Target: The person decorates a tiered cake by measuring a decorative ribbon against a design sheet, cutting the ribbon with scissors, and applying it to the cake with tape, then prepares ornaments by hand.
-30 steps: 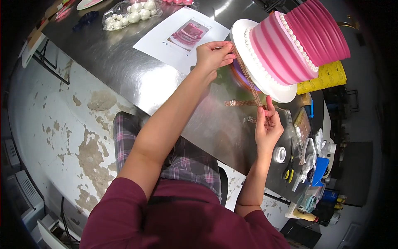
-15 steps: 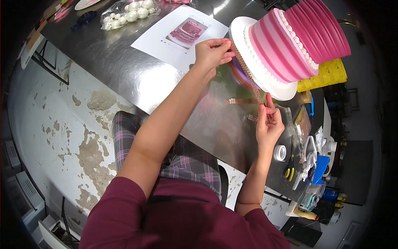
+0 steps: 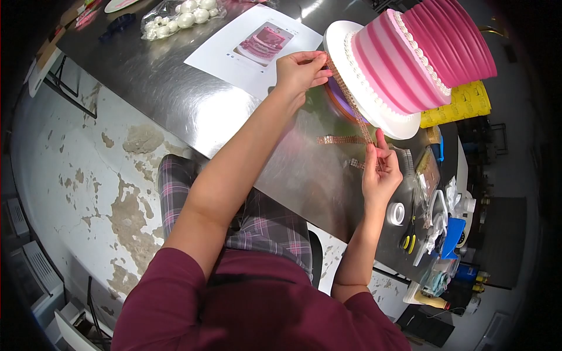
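Observation:
A rose-gold rhinestone ribbon (image 3: 349,96) is stretched between my two hands along the near edge of the white cake board (image 3: 336,44). My left hand (image 3: 300,73) pinches its upper end beside the board. Lower down, my right hand (image 3: 381,169) pinches it between thumb and fingers, and a loose tail hangs to the left over the table. On the board stands a two-tier cake (image 3: 398,64), pink-striped below and ruffled deep pink above, with white piped beads at the tier edges. A purple turntable (image 3: 342,99) shows partly under the board.
A printed cake photo (image 3: 263,44) lies left of the cake. Behind it is a bag of white balls (image 3: 184,17). On the right are a yellow roll (image 3: 462,105), a tape roll (image 3: 396,213), scissors (image 3: 409,237) and a blue scraper (image 3: 452,238). The metal table's (image 3: 234,117) front edge is near my lap.
Almost nothing differs. Both hands keep their pinch on the ribbon, and the view has shifted very slightly.

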`<state>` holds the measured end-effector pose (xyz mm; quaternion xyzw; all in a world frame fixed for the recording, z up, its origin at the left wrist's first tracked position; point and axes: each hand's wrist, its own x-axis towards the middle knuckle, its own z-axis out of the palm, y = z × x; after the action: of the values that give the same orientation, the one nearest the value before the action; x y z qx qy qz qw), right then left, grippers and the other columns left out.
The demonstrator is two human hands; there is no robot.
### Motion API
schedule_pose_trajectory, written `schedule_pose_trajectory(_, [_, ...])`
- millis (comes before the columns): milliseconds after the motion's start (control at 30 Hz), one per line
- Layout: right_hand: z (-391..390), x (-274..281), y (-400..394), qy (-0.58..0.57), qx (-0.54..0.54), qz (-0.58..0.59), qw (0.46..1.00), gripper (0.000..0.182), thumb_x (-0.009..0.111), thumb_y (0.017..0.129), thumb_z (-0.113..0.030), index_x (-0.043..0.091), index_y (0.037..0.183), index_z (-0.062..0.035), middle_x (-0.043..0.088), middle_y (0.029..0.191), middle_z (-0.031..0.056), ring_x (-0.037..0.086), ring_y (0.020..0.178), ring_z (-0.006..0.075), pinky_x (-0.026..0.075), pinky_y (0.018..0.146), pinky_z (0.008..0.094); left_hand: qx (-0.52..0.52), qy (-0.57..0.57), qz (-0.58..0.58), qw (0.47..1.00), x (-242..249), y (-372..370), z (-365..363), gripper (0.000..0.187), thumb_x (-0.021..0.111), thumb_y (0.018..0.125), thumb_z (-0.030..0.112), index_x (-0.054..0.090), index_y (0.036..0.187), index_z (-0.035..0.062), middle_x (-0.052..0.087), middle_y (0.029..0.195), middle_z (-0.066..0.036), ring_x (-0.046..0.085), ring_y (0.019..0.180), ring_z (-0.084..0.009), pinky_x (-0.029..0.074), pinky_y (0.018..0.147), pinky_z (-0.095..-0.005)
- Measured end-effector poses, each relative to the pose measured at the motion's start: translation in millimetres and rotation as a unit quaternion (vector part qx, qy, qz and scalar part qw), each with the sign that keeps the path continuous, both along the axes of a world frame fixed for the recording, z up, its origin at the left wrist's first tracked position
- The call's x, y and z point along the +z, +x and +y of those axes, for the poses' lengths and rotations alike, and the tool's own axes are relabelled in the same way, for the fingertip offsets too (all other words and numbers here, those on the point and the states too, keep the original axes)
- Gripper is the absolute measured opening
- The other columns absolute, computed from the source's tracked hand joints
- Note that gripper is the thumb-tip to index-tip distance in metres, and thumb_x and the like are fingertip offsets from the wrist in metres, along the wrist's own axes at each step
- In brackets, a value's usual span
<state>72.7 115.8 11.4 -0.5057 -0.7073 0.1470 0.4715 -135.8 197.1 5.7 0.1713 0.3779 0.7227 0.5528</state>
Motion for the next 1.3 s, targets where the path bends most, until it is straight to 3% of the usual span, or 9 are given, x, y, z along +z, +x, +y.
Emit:
schedule_pose_trajectory(367, [3, -3, 0, 0.017, 0.006, 0.011, 1.0, 0.02, 0.063, 0.081, -0.009, 0.052, 0.067, 0.0008, 0.063, 0.103, 0.0134, 0.048, 0.057, -0.001, 0.042, 0.052, 0.0164, -0.002, 0.004, 0.001, 1.0, -5, 0, 6, 0.02, 0.062, 0.081, 0.007, 0.059, 0.096, -0.0056, 0.064, 0.086, -0.012, 0.063, 0.064, -0.0154, 0.053, 0.056, -0.0221])
schedule_pose_trajectory(567, [3, -2, 0, 0.016, 0.015, 0.018, 1.0, 0.019, 0.063, 0.081, -0.008, 0.053, 0.069, 0.0018, 0.063, 0.103, 0.0152, 0.048, 0.057, -0.001, 0.041, 0.051, 0.0162, -0.013, -0.012, 0.012, 1.0, -4, 0, 7, 0.02, 0.065, 0.08, 0.012, 0.061, 0.097, 0.0004, 0.064, 0.086, -0.007, 0.062, 0.067, -0.0111, 0.052, 0.058, -0.0196])
schedule_pose_trajectory(667, [2, -2, -2, 0.009, 0.02, 0.027, 0.999, 0.018, 0.063, 0.081, -0.008, 0.054, 0.07, 0.0022, 0.063, 0.102, 0.0164, 0.048, 0.059, -0.0007, 0.041, 0.052, 0.0163, 0.001, 0.001, -0.001, 1.0, -5, 1, 8, 0.02, 0.063, 0.08, 0.008, 0.06, 0.096, -0.0045, 0.064, 0.085, -0.01, 0.062, 0.063, -0.0136, 0.052, 0.055, -0.0214])
schedule_pose_trajectory(867, [2, -1, -4, 0.011, 0.021, 0.019, 1.0, 0.016, 0.063, 0.081, -0.007, 0.055, 0.071, 0.003, 0.063, 0.103, 0.0165, 0.049, 0.061, -0.0001, 0.042, 0.054, 0.0165, 0.002, -0.006, -0.032, 0.999, -3, -1, 10, 0.018, 0.066, 0.078, 0.006, 0.06, 0.092, -0.0036, 0.064, 0.081, -0.009, 0.062, 0.062, -0.0136, 0.052, 0.057, -0.0226])
schedule_pose_trajectory(1100, [2, -2, -3, 0.001, 0.03, 0.008, 1.0, 0.012, 0.06, 0.083, -0.005, 0.055, 0.076, 0.0036, 0.059, 0.109, 0.0184, 0.047, 0.064, 0.0, 0.039, 0.055, 0.0144, -0.014, -0.017, -0.051, 0.998, -4, -1, 10, 0.018, 0.068, 0.077, 0.008, 0.059, 0.09, 0.0001, 0.063, 0.083, -0.007, 0.061, 0.071, -0.0114, 0.052, 0.064, -0.0205])
schedule_pose_trajectory(1200, [2, 0, -5, 0.022, 0.014, 0.015, 1.0, 0.012, 0.065, 0.079, -0.005, 0.059, 0.073, 0.0048, 0.063, 0.1, 0.0194, 0.058, 0.074, 0.007, 0.046, 0.062, 0.0196, -0.018, -0.004, -0.034, 0.999, -5, -1, 12, 0.018, 0.066, 0.078, 0.007, 0.058, 0.092, -0.0022, 0.062, 0.084, -0.007, 0.06, 0.073, -0.0112, 0.053, 0.065, -0.0203])
schedule_pose_trajectory(1300, [3, -1, -5, 0.023, 0.008, 0.031, 0.999, 0.01, 0.066, 0.077, -0.004, 0.06, 0.075, 0.0047, 0.063, 0.099, 0.0196, 0.061, 0.082, 0.0116, 0.047, 0.067, 0.0215, 0.006, 0.008, 0.004, 1.0, -5, 0, 15, 0.019, 0.065, 0.078, 0.005, 0.059, 0.092, -0.0056, 0.062, 0.084, -0.009, 0.06, 0.072, -0.0118, 0.054, 0.064, -0.0206])
